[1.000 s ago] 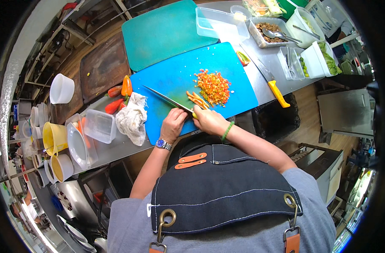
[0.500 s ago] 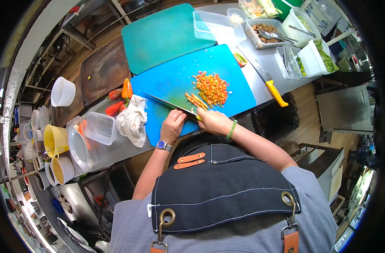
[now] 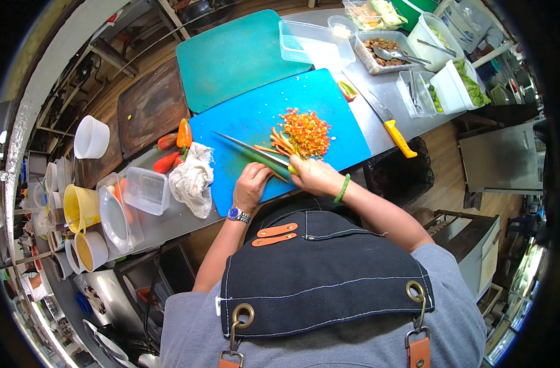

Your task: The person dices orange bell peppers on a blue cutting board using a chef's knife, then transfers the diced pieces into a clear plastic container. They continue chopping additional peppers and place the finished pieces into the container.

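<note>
R hand [image 3: 317,177]: clamped on knife [image 3: 250,147], hndl [image 3: 293,170] mostly hid | L hand [image 3: 250,185]: bunched, grip unclr

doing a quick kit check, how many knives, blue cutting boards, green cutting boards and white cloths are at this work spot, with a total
knives: 2 (held knife in the right hand, loose knife on the counter)
blue cutting board: 1
green cutting board: 1
white cloth: 1
total: 5
</note>
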Available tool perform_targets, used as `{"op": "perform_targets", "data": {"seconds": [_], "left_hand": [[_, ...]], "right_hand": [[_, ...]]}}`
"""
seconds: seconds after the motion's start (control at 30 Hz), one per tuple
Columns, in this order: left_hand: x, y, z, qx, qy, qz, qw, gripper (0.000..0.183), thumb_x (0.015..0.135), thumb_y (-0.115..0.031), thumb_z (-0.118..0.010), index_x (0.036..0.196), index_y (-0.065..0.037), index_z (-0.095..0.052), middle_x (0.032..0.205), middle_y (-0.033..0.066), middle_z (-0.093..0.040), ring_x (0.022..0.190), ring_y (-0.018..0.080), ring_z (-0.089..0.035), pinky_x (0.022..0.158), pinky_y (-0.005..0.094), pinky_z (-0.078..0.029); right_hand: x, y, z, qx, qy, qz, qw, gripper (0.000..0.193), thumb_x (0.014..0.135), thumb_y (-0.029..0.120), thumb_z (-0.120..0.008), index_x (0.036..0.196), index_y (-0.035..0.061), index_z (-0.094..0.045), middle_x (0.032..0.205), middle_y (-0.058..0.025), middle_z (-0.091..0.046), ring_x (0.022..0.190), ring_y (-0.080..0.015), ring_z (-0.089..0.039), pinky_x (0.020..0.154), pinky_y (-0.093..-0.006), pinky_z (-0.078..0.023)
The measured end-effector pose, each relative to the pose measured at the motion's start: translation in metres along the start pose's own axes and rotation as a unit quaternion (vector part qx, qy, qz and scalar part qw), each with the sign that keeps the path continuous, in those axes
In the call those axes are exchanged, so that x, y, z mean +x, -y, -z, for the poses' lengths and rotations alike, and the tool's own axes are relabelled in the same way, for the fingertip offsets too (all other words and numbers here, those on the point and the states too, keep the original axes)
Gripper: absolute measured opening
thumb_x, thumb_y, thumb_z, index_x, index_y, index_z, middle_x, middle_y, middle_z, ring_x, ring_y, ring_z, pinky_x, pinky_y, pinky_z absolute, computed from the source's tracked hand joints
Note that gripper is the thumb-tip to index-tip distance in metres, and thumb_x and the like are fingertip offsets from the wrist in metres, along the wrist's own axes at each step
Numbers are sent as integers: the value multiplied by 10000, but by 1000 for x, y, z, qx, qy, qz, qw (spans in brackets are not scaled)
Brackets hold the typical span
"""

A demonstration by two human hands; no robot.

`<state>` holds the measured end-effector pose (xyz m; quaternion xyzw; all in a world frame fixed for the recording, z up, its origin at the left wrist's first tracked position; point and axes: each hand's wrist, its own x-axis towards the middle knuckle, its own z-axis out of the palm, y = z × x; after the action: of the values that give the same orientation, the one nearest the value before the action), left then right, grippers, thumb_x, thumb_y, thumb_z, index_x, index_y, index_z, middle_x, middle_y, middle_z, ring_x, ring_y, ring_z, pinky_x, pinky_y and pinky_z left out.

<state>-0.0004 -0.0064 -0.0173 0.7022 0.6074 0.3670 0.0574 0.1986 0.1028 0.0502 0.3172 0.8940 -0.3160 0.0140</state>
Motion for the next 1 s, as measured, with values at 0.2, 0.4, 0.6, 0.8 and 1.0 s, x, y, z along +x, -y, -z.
{"op": "perform_targets", "data": {"seconds": [0.2,0.4,0.6,0.8,1.0], "left_hand": [[-1,2,1,11,0,4,1000,148,818,-66,-715,954,-44,-662,991,106,-656,994,310,-634,854,399,-537],[0,-3,-2,17,-4,14,1000,155,813,-48,-715,955,-33,-657,1002,115,-654,1004,311,-631,859,399,-537],[1,-1,-3,7,-5,10,1000,157,813,-39,-715,959,-26,-659,1004,118,-649,994,314,-631,860,400,-537],[6,-3,0,-13,-4,8,1000,157,816,-57,-727,957,-31,-664,992,112,-652,985,313,-633,863,400,-535],[7,-2,1,-11,-4,-2,1000,151,821,-64,-730,956,-39,-667,981,112,-653,982,316,-634,868,403,-532]], "right_hand": [[-18,13,-14,45,22,-40,998,265,958,239,-563,1043,24,-432,804,-286,-675,781,-484,-668,677,-587,-525],[-21,15,-21,44,4,-54,998,271,943,206,-587,1038,28,-407,762,-294,-653,749,-508,-643,637,-599,-505],[-14,11,-31,48,9,-63,997,275,941,208,-579,1041,24,-401,761,-294,-651,750,-508,-643,641,-610,-499],[33,-1,-27,96,21,-16,995,321,934,250,-587,1082,-7,-463,870,-322,-662,860,-504,-656,766,-585,-509],[22,-8,0,-9,34,-6,999,308,922,251,-618,1101,41,-484,851,-275,-683,824,-473,-678,717,-572,-533]]}}
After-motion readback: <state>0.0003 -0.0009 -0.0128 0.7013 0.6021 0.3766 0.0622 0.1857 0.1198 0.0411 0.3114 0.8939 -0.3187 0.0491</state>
